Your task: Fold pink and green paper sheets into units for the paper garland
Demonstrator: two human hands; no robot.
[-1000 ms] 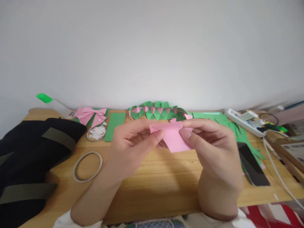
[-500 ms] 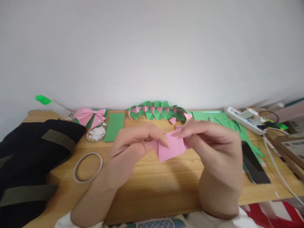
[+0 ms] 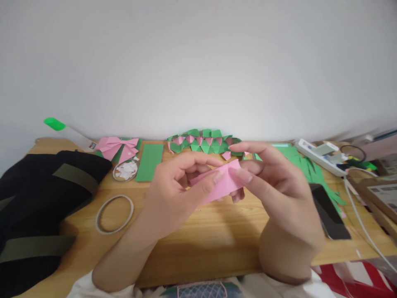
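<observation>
Pale grey wall (image 3: 198, 66) rises behind the far edge of a wooden tabletop (image 3: 198, 256). Above the tabletop's middle, folded pink paper (image 3: 228, 185) is held between two hands. The left hand (image 3: 173, 194) pinches it, thumb flat on the front and fingers curled behind; the right hand (image 3: 282, 194) has its thumb pressed on the paper's right end, index finger lifted clear, the other fingers' contact hidden. To the left, a small round rim (image 3: 115, 177) encircles white scraps (image 3: 126, 170), near the far edge; a larger ring (image 3: 98, 221) lies nearer the front, beside an olive-banded black bag (image 3: 37, 186) spread along the left edge. A folded green-and-pink paper chain (image 3: 195, 145) runs along the middle of the far edge, with green card (image 3: 149, 162) and a pink bow (image 3: 116, 148) to its left. Toward the far right corner sits a white power strip (image 3: 314, 155); a dark phone (image 3: 331, 217) lies by the right edge.
</observation>
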